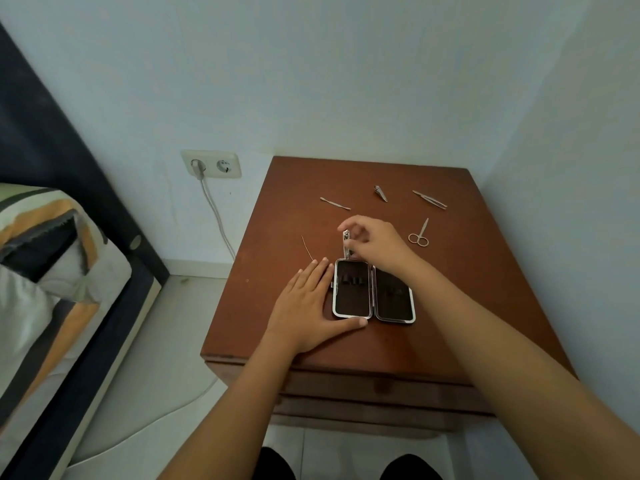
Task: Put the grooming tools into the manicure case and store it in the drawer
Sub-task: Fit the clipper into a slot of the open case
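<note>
The black manicure case (373, 294) lies open and flat on the brown nightstand (450, 289), both halves facing up. My left hand (308, 306) rests flat against the case's left edge, thumb along its near rim. Just beyond the case's far edge, my right hand (374, 242) pinches a silver nail clipper (346, 244), held upright. Loose on the top lie a thin cuticle pusher (334, 203), a small clipper (380, 193), tweezers (430, 199), small scissors (419, 233) and a fine needle-like tool (307, 248).
The nightstand's drawer front (363, 389) is closed below the top's near edge. Walls stand behind and to the right. A bed with a striped cover (45, 271) is on the left. A wall socket (211, 164) holds a plugged cable.
</note>
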`<state>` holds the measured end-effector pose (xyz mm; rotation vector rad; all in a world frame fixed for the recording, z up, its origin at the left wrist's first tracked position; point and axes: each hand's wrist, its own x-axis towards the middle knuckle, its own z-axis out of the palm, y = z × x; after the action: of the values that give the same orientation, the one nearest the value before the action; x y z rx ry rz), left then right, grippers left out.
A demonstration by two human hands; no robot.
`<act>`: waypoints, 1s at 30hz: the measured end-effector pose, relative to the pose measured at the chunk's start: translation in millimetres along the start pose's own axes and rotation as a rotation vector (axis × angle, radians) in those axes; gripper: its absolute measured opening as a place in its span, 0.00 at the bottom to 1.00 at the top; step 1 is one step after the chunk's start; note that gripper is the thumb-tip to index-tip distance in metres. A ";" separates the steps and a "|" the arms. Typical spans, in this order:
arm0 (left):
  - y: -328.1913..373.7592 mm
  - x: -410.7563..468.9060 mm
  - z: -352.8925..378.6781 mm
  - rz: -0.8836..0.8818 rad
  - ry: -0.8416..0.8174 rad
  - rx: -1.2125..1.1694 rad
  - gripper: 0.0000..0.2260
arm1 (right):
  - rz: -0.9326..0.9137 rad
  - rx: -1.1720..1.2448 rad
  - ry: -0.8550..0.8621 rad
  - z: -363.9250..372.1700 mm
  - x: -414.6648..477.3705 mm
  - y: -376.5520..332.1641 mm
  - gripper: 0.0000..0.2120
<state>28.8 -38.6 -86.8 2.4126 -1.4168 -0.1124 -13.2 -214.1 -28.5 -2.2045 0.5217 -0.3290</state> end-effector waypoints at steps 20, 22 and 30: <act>-3.2 1.3 0.1 0.008 0.019 -0.021 0.49 | 0.190 -0.116 -0.180 -10.9 -2.1 1.1 0.06; -3.2 1.4 0.4 0.009 0.023 -0.024 0.49 | 0.191 -0.148 -0.210 -12.9 -2.6 -0.2 0.06; -2.1 1.1 -0.9 0.010 0.033 -0.030 0.49 | 0.138 -0.261 -0.278 -14.0 -4.3 -6.1 0.04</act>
<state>31.3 -38.4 -86.6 2.3722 -1.4027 -0.0903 -21.1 -217.9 -15.3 -2.3974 0.5840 0.1262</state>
